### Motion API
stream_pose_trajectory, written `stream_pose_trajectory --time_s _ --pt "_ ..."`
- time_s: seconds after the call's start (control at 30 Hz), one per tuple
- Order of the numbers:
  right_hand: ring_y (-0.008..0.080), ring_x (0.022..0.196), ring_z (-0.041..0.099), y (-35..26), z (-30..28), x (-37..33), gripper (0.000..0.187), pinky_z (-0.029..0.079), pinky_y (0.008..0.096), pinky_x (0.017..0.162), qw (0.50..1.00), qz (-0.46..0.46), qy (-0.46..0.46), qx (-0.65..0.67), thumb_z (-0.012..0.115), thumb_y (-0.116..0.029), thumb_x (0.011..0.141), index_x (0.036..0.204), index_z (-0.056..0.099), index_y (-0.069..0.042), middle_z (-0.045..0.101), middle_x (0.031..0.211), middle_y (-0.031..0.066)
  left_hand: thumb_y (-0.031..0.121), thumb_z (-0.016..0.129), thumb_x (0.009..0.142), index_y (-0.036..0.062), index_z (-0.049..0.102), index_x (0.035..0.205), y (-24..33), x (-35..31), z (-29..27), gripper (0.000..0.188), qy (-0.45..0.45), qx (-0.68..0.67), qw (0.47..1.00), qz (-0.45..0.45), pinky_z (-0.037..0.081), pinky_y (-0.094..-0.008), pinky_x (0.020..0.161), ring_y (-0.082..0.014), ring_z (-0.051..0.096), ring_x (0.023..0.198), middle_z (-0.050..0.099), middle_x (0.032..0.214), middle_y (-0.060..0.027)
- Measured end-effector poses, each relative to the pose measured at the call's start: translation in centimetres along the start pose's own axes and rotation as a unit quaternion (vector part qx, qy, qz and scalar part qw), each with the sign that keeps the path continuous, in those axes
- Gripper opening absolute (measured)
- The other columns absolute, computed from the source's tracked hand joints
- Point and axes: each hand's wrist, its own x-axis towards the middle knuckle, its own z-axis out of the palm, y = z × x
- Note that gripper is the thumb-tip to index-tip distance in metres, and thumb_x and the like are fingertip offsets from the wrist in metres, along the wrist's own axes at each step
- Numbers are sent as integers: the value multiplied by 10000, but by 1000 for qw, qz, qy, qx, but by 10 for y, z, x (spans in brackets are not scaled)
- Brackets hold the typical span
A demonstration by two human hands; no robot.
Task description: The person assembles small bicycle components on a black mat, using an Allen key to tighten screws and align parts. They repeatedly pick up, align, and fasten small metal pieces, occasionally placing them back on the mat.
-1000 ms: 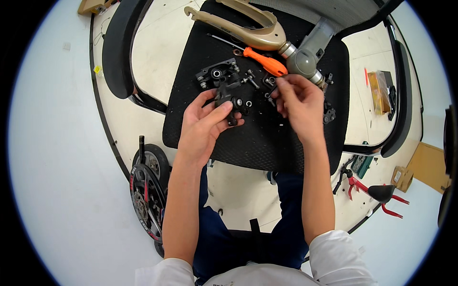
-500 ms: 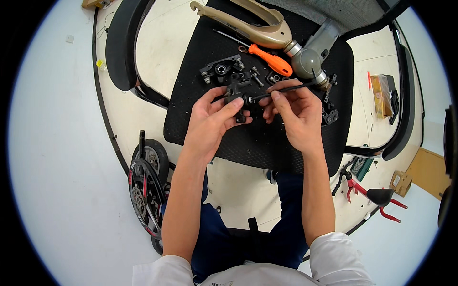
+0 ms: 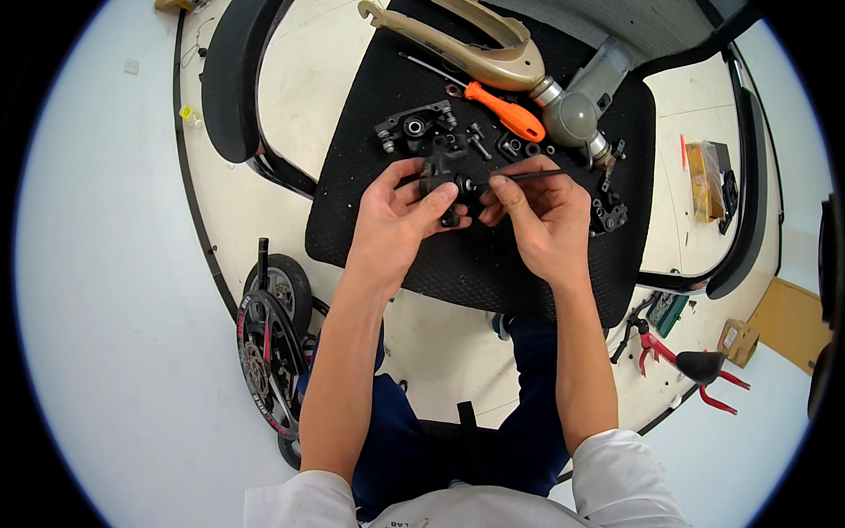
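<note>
My left hand [image 3: 390,220] is closed around a black metal part that looks like a bicycle brake caliper [image 3: 446,163], its thumb pressing near a round bolt fitting. My right hand [image 3: 553,227] pinches a thin black hex key [image 3: 539,174] between thumb and fingers. The key's tip points left and meets the fitting; how deep it sits is hidden. Both hands are over the black chair seat [image 3: 475,277]. Just beyond them lie a black bracket [image 3: 415,126], loose bolts [image 3: 480,145] and a screwdriver [image 3: 510,113] with an orange handle.
A beige fork [image 3: 506,63] joined to a grey tube piece [image 3: 572,117] lies across the far seat. More black parts [image 3: 609,216] rest at its right edge. Armrests flank the seat. Wheels [image 3: 264,361] stand at left; a red frame piece [image 3: 660,345] and cardboard boxes [image 3: 738,341] are at right.
The hex key has swung: its long end, which pointed up to the right, now lies nearly level. My right fingers have shifted along with it. The caliper stays in my left hand.
</note>
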Motion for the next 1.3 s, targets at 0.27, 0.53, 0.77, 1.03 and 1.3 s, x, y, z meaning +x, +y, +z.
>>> stream_pose_trajectory --time_s 0.27,0.53,0.77,1.03,1.3 --pt "122 651 673 -2 7 -3 106 543 236 599 999 25 -29 -2 667 -44 894 910 647 59 692 750 93 117 687 892 -55 453 1240 -3 -1 1 453 0 50 999 -11 507 -271 628 -131 612 759 638 953 -94" --pt "137 721 682 -9 -7 -11 166 551 256 655 998 5 -52 -24 636 -59 919 1031 653 61 702 811 105 190 732 863 -44 530 1155 7 -2 3 425 -14 -17 993 -117 419 -229 525 -83 547 648 610 820 -41" --pt "150 705 619 -9 -7 -8 269 530 304 745 986 -8 51 158 459 -213 1034 1050 594 19 622 785 71 212 652 925 -17 532 1153 -8 0 14 344 -9 78 993 -89 438 -243 535 -99 572 670 609 856 -46" --pt "192 516 470 -24 -24 -19 261 387 325 517 988 71 -53 -128 452 -255 1014 903 479 -21 448 602 86 354 568 978 24 550 1035 0 0 18 336 3 -7 993 -120 457 -230 452 -89 559 558 591 730 -25" --pt "454 751 567 -20 -11 -10 145 437 436 628 951 -27 -196 -239 499 -147 978 960 527 -6 575 750 227 421 504 995 79 559 892 -3 -3 30 361 49 44 986 -154 229 -209 288 -53 364 331 473 565 30"
